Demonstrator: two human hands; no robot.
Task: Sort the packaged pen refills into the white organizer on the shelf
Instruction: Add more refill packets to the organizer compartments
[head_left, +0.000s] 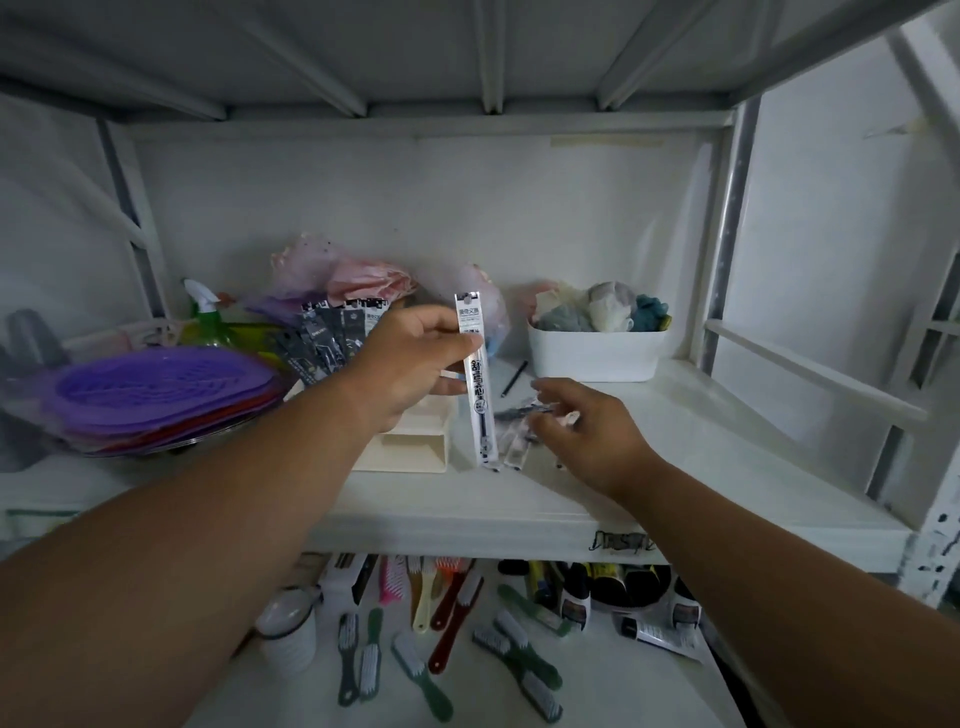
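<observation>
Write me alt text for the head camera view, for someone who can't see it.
A person's left hand holds one packaged pen refill upright above a white organizer on a white shelf, while the right hand reaches toward loose refill packets lying beside it. Purple mats and a white bin flank them.

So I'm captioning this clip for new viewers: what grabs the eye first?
The left hand at centre, holding a white refill packet upright above the shelf. Beside it, the right hand reaches over loose packets lying there. At left, a purple stack of plastic mats.
</observation>
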